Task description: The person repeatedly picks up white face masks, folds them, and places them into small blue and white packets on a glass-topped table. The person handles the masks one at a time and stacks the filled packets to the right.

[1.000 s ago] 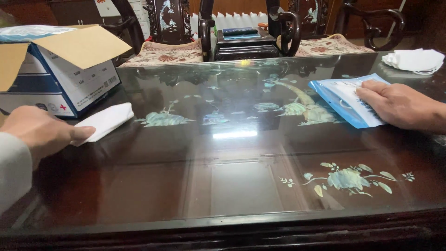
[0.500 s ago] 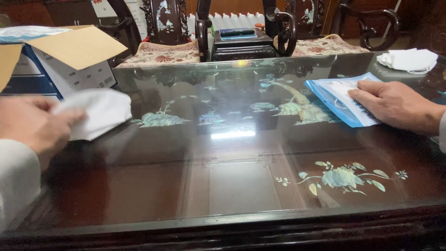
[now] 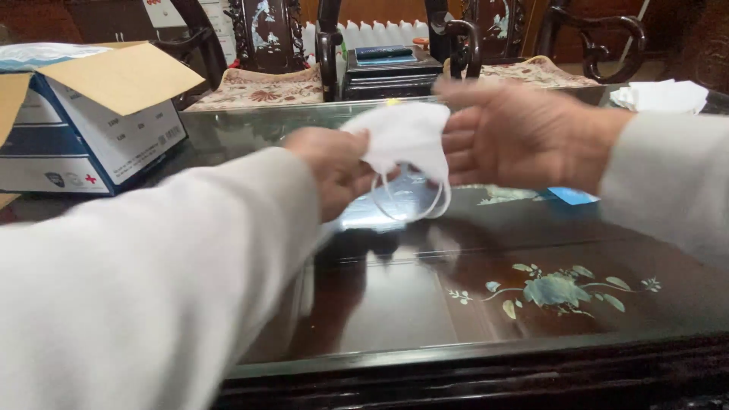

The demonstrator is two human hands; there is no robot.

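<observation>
Nearest me, my pale sleeves fill the foreground, the left one sweeping in from 7 o'clock. Just past it, my left hand [image 3: 334, 178] is pinched shut on the white face mask [image 3: 402, 140], which hangs in the air above the dark glossy tabletop [image 3: 395, 304], its ear loops [image 3: 410, 205] dangling free beneath. My right hand [image 3: 524, 137], coming in from 3 o'clock, has its fingers spread apart and just touching the mask's other edge, not clamped on it yet as far as I can tell. Risk here: both hands are blurred, so a quick tug could snag those loose loops or pull the mask out of my one-sided grip. Beyond, a blue packet [image 3: 571, 196] peeks out at 2 o'clock. Farther off, an open cardboard box [image 3: 99, 121] sits at 10 o'clock, folded white cloth [image 3: 661, 95] at 1 o'clock.
</observation>
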